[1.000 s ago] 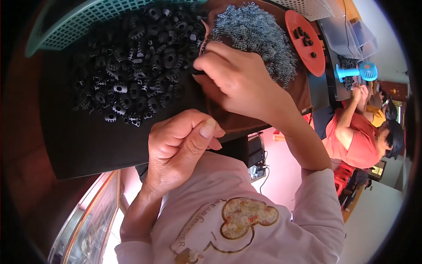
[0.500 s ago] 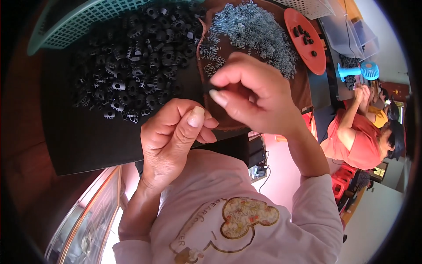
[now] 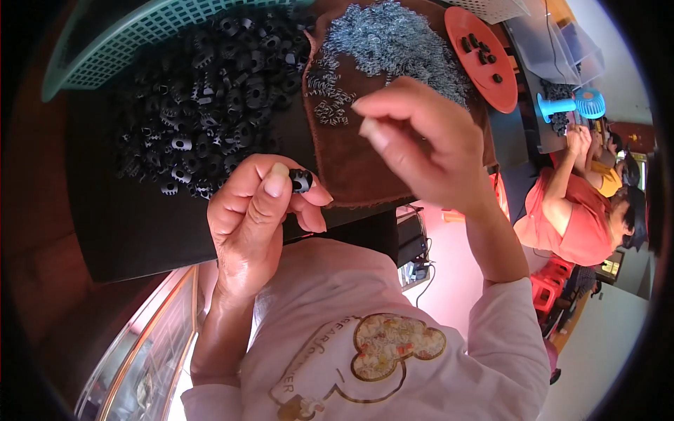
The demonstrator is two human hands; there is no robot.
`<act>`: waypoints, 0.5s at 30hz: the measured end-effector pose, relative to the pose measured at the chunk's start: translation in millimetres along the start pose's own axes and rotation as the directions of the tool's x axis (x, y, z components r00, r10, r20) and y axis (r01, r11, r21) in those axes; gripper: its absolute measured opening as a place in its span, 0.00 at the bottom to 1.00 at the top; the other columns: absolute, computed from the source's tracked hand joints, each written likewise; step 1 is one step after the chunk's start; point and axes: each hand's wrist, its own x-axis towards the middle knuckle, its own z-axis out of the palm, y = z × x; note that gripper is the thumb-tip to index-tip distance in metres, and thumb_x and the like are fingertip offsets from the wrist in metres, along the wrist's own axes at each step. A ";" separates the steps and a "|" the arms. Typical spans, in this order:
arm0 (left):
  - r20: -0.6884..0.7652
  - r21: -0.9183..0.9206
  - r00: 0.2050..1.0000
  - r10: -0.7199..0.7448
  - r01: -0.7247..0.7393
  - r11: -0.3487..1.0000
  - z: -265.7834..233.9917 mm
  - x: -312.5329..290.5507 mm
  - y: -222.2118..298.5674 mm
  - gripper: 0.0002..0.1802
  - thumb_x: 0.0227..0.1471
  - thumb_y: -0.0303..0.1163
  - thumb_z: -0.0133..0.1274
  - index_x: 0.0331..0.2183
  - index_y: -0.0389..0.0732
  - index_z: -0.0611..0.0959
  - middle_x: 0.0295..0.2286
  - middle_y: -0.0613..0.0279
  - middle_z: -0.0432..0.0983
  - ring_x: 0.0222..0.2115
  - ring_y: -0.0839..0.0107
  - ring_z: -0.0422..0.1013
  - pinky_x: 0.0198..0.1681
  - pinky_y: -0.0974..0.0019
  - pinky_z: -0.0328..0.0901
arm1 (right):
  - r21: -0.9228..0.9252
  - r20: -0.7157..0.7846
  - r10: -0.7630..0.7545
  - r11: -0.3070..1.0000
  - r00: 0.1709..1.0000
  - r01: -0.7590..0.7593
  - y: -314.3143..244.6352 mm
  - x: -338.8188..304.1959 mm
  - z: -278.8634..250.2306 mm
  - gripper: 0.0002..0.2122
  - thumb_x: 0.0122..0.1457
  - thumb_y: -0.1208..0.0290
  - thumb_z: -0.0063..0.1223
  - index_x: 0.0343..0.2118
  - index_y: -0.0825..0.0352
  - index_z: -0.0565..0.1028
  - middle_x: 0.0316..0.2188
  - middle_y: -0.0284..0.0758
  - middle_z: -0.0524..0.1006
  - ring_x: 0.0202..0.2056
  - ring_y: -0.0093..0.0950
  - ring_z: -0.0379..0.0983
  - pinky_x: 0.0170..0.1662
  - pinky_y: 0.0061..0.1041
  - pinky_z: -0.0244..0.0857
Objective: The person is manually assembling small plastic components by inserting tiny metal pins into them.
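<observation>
Between the thumb and index finger of my left hand [image 3: 256, 210] is a small black claw clip piece [image 3: 301, 181], its toothed, holed side facing outward. My right hand [image 3: 428, 144] hovers to the right of it over a brown cloth [image 3: 382, 172]. Its thumb and forefinger are parted, and nothing shows between the tips. Beyond that hand lies a heap of small silvery metal springs [image 3: 386, 38], with looser ones trailing down its left side. A large pile of similar black clip pieces [image 3: 203, 105] spreads over the table at my left.
A green perforated basket [image 3: 133, 45] stands behind the black pile. At the far right a red oval plate [image 3: 484, 77] carries several small black pieces. Past it are a blue fan [image 3: 579, 105] and a person in a red shirt [image 3: 565, 217] at work. The dark table edge [image 3: 168, 263] runs near my body.
My right hand has moved right and slightly up, away from my left, and its fingertips have parted. My left hand has shifted slightly left, and the black clip piece now shows in it.
</observation>
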 end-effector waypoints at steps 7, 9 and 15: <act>0.048 0.073 0.999 0.014 -0.018 0.997 -0.4 -1.1 0.1 0.14 0.64 0.34 0.44 0.36 0.32 0.77 0.30 0.57 0.78 0.24 0.77 0.72 0.31 0.73 0.69 | -0.220 0.013 0.128 0.968 0.992 -0.122 30.0 -4.4 -33.7 0.04 0.56 0.80 0.53 0.34 0.68 0.74 0.25 0.36 0.71 0.24 0.33 0.69 0.28 0.26 0.63; 0.047 0.101 0.999 0.007 -0.012 0.995 0.2 -1.5 1.2 0.14 0.64 0.34 0.44 0.36 0.32 0.77 0.30 0.58 0.78 0.24 0.78 0.72 0.31 0.73 0.69 | -0.224 0.040 0.170 0.962 0.985 -0.157 29.1 -2.9 -34.5 0.03 0.56 0.79 0.52 0.34 0.68 0.74 0.25 0.37 0.70 0.25 0.36 0.69 0.28 0.29 0.63; 0.046 0.135 0.999 0.001 -0.008 0.991 1.6 -2.0 1.0 0.13 0.64 0.34 0.45 0.36 0.33 0.78 0.30 0.60 0.77 0.24 0.80 0.71 0.31 0.75 0.69 | -0.347 0.187 0.115 0.937 0.976 -0.044 31.0 2.9 -18.4 0.01 0.53 0.75 0.52 0.29 0.65 0.73 0.27 0.36 0.71 0.28 0.41 0.72 0.30 0.36 0.66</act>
